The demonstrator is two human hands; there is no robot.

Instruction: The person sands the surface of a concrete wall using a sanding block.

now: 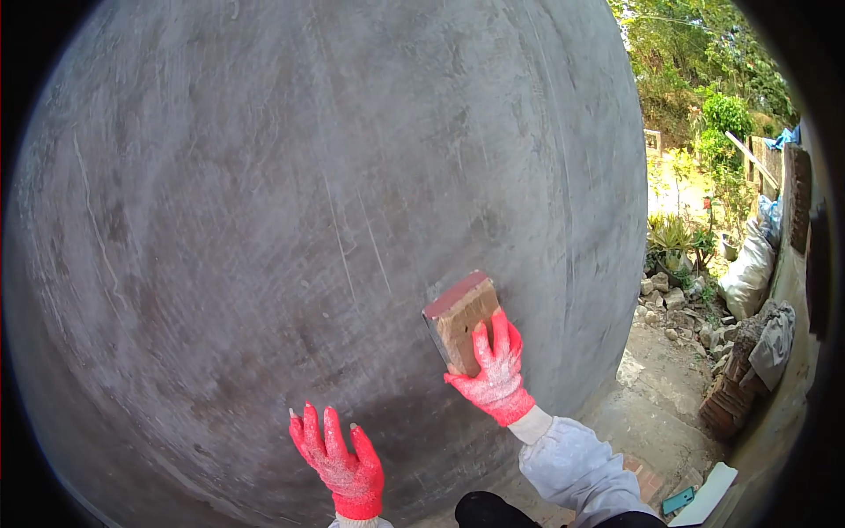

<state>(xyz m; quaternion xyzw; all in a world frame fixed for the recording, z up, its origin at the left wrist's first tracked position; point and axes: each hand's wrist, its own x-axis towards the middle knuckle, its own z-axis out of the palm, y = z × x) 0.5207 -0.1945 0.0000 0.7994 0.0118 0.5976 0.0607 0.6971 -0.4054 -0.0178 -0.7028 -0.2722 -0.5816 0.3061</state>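
Note:
In front of me rises a grey cement-plastered wall point(290, 202) with pale scratches and smears. My right hand point(498, 370), in a dusty red-and-white glove, is closed round a sanding block point(468, 327). The block is brown wood with reddish sandpaper along its upper end, and it lies against the wall at a tilt. Lower left, my left hand point(341, 462) wears a matching glove and holds nothing. Its fingers are spread, and some bare fingertips poke out of the glove. Whether they touch the wall, I cannot tell.
Beyond the wall's right edge runs a concrete path point(664, 378) with rubble point(673, 299) along it. A white sack point(748, 273), stacked tiles point(732, 383) and a grey cloth point(773, 343) stand at the far right. A phone point(678, 501) lies near a white board point(709, 495).

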